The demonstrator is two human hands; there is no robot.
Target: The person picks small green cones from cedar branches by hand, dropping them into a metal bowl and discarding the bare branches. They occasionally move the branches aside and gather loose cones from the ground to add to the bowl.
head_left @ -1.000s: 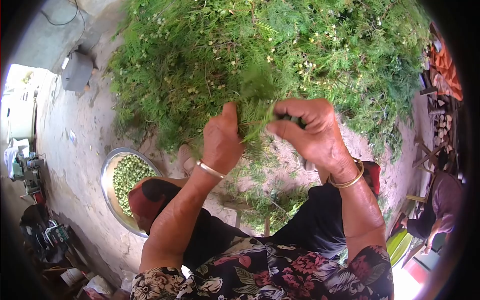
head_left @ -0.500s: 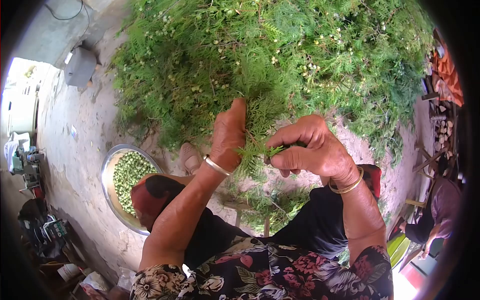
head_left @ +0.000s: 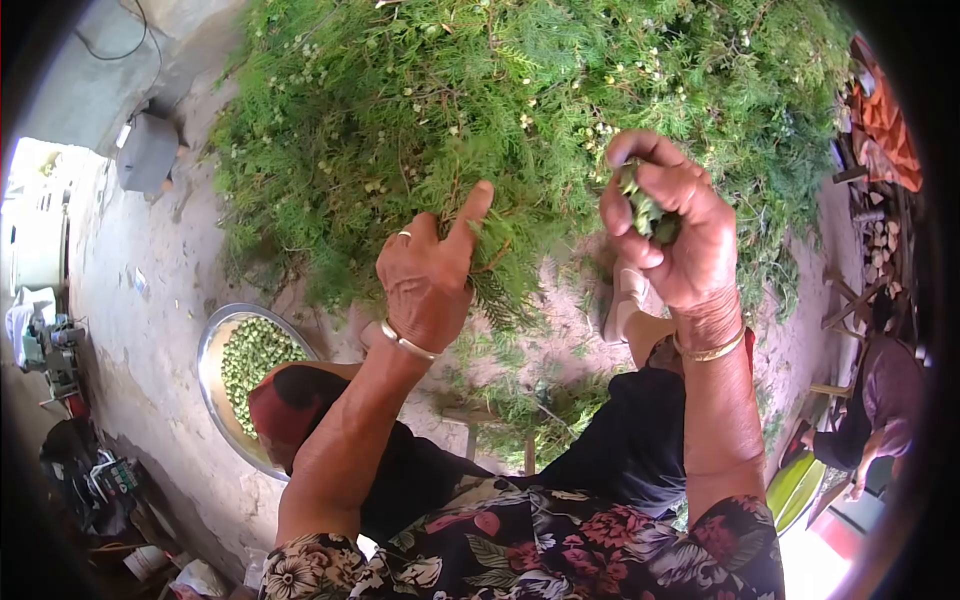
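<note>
My left hand [head_left: 428,268], with a bangle at its wrist, is at the near edge of the green heap. It grips a leafy evergreen sprig [head_left: 505,285] whose fronds spread out to its right; the thumb is hidden. My right hand [head_left: 690,225] is raised, palm turned up, with its fingers curled round several small green cones [head_left: 645,208]. Beyond both hands lies a big heap of cut evergreen branches [head_left: 360,130] dotted with pale cones. A metal basin [head_left: 212,385] beside my left knee contains many green cones [head_left: 255,360].
Loose greenery [head_left: 560,400] lies on the floor between my legs. A grey box-like object [head_left: 147,152] stands at the far left. Another person [head_left: 888,395] is at the right edge, near stacked firewood [head_left: 884,250] and an orange cloth [head_left: 888,135].
My right hand has moved away from the sprig, up and to the right, and turned palm up, showing the cones. My left hand has shifted slightly left with the sprig.
</note>
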